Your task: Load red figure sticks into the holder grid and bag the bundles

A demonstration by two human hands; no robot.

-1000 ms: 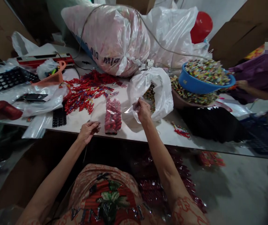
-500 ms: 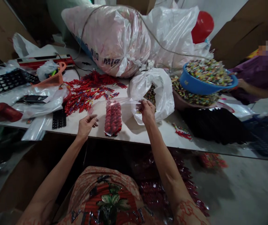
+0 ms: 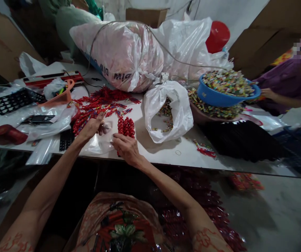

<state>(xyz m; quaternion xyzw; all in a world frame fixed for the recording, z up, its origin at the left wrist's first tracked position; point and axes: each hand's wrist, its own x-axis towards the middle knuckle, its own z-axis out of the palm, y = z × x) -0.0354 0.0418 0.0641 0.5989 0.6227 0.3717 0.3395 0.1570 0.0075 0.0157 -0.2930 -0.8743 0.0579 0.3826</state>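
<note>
A thin clear plastic bag (image 3: 97,144) lies on the table between my hands, at the near edge. My right hand (image 3: 127,147) pinches the bag's edge, its fingers pressed together in front of a block of shiny red beaded pieces (image 3: 127,126), partly hiding it. On the bag's far left side is my left hand (image 3: 94,126), thumb raised and fingers apart, with the plastic by its fingertips. Beyond that hand spreads a pile of red beaded strings (image 3: 105,96).
An open white plastic bag (image 3: 150,119) with small colourful pieces stands to the right. Further right are a full blue basin (image 3: 213,98) and a black stack (image 3: 245,141). Large stuffed sacks (image 3: 124,52) line the back. A co-worker's arm (image 3: 284,99) shows at right.
The clear bag has come off the red beaded block and moved left. My right hand has swung left to the block's front; my left hand has moved slightly up and left.
</note>
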